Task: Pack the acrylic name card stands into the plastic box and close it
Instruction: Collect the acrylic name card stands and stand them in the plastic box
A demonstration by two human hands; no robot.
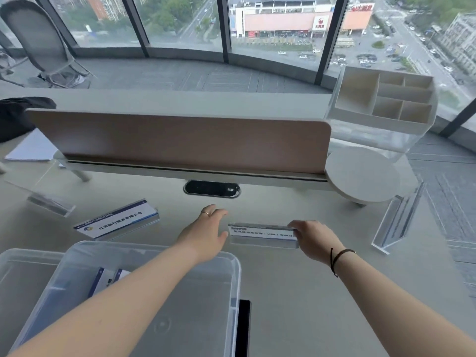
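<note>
My right hand (313,240) grips the right end of an acrylic name card stand (260,234) with a printed card, held just above the desk. My left hand (206,233) is spread open just left of that stand, touching nothing. The clear plastic box (233,269) sits open at the lower left with a couple of stands (108,278) lying inside. Its lid (15,264) lies to the left of it. Another stand with a blue-and-white card (116,221) lies on the desk at the left. A clear empty stand (50,203) is farther left, and one more (395,222) is at the right edge.
A pink-beige divider panel (180,143) runs across the desk behind the work area, with a black cable port (211,188) below it. A round white shelf (363,173) and a white compartment organiser (383,99) stand at the right. A black phone (243,328) lies beside the box.
</note>
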